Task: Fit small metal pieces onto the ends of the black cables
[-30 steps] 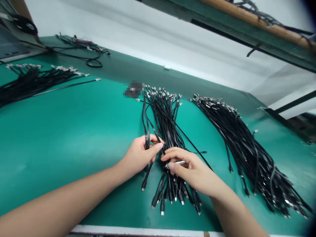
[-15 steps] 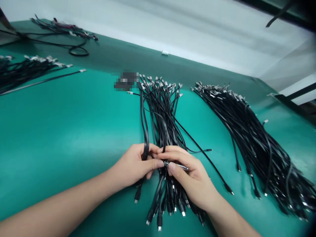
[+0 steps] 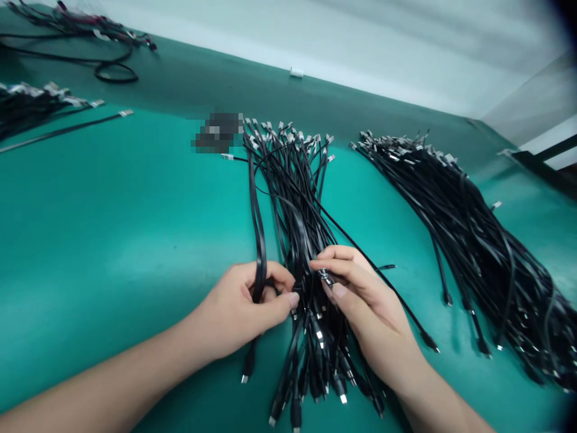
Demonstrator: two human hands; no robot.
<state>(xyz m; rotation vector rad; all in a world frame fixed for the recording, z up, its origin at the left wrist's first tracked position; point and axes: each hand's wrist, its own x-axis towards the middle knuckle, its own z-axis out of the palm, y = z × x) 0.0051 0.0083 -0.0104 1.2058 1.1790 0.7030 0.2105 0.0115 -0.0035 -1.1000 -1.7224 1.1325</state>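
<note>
My left hand (image 3: 250, 304) is closed around flat black USB cables (image 3: 258, 234), which run between its fingers. Its thumb and forefinger pinch one cable near its connector end. Just to the right, my right hand (image 3: 360, 294) grips a small silver metal tool (image 3: 325, 278) between thumb and fingers; its shape is mostly covered, so I cannot tell its exact kind. Beneath both hands lies a loose bundle of black cables (image 3: 293, 198), silver plugs at the far end and black-housed plugs fanned toward me.
A larger pile of black cables (image 3: 469, 234) lies to the right. More cables (image 3: 31, 111) rest at the left edge, and a tangle of wires (image 3: 85, 24) sits at the back left. A small white piece (image 3: 296, 73) stands near the wall on the green mat (image 3: 135, 198).
My right hand has moved right, away from my left hand, carrying the metal tool off the cable. The left hand keeps its cables. The view has shifted slightly.
</note>
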